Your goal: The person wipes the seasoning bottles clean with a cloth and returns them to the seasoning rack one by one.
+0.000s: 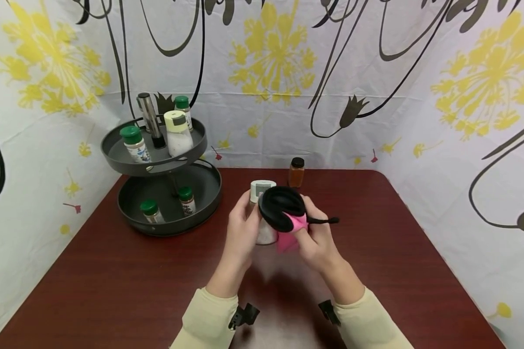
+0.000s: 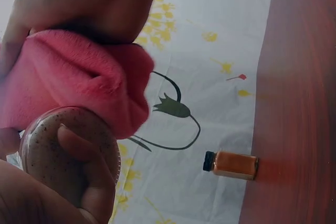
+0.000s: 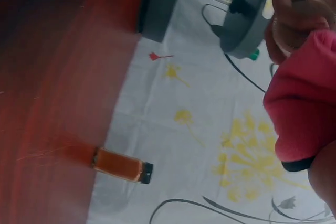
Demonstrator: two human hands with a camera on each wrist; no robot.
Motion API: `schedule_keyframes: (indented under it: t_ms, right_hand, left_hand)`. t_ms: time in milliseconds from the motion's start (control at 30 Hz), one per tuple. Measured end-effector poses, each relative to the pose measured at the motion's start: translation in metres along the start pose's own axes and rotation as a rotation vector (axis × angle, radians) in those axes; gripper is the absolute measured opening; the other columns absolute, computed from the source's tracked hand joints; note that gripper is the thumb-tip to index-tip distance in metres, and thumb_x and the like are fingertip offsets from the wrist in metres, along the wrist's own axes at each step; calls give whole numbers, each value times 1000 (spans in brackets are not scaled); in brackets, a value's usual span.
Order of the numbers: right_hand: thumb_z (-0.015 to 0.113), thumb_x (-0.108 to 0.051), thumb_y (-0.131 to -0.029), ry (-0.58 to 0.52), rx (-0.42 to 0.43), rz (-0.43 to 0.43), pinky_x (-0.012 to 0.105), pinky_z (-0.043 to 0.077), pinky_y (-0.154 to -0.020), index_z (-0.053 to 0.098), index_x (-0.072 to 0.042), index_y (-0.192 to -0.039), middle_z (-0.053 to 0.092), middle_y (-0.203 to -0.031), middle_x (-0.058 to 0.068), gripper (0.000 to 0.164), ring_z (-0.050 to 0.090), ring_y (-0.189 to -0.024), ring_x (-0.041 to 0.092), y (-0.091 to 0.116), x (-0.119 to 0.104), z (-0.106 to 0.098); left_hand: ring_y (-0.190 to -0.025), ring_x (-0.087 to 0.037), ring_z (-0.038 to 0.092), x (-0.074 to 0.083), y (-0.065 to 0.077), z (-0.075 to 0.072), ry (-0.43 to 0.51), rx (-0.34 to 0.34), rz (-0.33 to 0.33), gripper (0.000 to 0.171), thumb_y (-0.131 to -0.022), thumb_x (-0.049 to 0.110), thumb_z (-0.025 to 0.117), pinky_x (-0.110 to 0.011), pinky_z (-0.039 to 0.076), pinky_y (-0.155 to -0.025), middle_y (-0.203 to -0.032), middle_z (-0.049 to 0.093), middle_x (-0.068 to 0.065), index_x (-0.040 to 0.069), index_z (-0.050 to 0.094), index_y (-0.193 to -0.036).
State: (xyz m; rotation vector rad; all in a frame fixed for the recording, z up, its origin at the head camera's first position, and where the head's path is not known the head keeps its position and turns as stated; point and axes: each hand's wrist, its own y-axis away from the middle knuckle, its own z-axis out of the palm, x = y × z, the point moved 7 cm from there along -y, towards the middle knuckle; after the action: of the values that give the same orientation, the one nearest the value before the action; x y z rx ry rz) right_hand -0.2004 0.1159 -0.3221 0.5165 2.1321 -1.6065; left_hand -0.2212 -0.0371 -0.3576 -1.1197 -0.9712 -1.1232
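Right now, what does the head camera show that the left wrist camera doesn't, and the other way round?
Only the head view shows the two-tier tray, its containers, the pale sleeves and the white cap of the held jar. Only the left wrist view shows dark specks on that jar. Both show the left hand, right hand, pink cloth, small orange-brown bottle, table and patterned wall covering.

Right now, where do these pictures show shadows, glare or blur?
Head view: mostly bright, with dark shadows and pale glare on the near tabletop; left wrist view: dim, the pink fabric slightly blurred; right wrist view: dim, darkest at upper left, with an orange bottle reflected in the tabletop.
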Motion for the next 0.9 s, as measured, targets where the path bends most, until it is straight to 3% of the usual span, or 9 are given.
schedule_keyframes:
  t_ms: [133,233,333,467,567,667,733,833,900]
  right_hand:
    - [55,-12,-109,-47,-122,20,24,51,-89,61,5,-132,68,-117,8,29,60,-99,12,9,0,1]
    - [56,-3,-106,-103,-126,106,22,51,-91,60,2,-133,69,-119,0,28,62,-102,8,11,0,-7]
    - [54,7,-102,-233,-32,228,19,52,-93,54,-7,-134,68,-121,-7,35,65,-106,4,9,2,-20]
    - [52,3,-105,-376,133,373,20,55,-86,54,-19,-130,68,-118,-6,33,67,-99,5,4,8,-33]
    - [57,-10,-108,-207,163,522,22,55,-81,59,-19,-136,66,-126,-2,30,66,-96,9,2,16,-34]
    - [66,-28,-106,122,107,707,27,53,-88,48,-15,-153,56,-140,8,52,62,-106,17,3,23,-32]
    - [67,-44,-104,320,42,832,31,51,-89,42,-10,-156,56,-138,12,67,63,-108,22,7,25,-31]
    - [64,-60,-102,418,-6,966,34,50,-81,55,-5,-134,64,-115,15,65,64,-99,25,13,25,-29]
    - [63,-61,-101,368,-13,1003,33,51,-74,63,-3,-114,69,-97,12,60,65,-89,23,15,23,-24]
  left_hand:
    - [-116,-17,61,-2,-1,-4,12,-5,-37,37,-110,32,59,-34,50,-101,-128,68,-9,16,62,-143]
    - [-110,-16,63,-4,-2,-4,38,-11,-41,38,-111,35,58,-32,51,-98,-123,68,-8,15,62,-143]
    - [-108,-15,64,-3,-2,-1,58,-18,-26,38,-111,35,57,-30,52,-96,-124,68,-8,14,63,-143]
    - [-108,-14,65,-6,1,5,57,-41,-27,38,-110,34,59,-30,54,-94,-127,69,-8,15,63,-143]
    - [-105,-15,64,-9,4,8,59,-58,-26,37,-111,33,58,-30,55,-90,-126,68,-10,15,62,-143]
    - [-104,-15,63,-8,6,7,54,-27,11,37,-111,31,57,-30,55,-88,-126,67,-10,16,62,-144]
    - [-106,-15,62,-7,5,4,43,19,44,36,-110,30,59,-29,54,-89,-127,67,-9,17,62,-144]
    - [-111,-16,63,-8,3,0,22,77,82,38,-109,28,62,-27,53,-93,-131,67,-9,17,61,-145]
    - [-115,-17,63,-10,2,0,8,93,96,39,-108,26,63,-28,53,-97,-132,67,-10,16,60,-146]
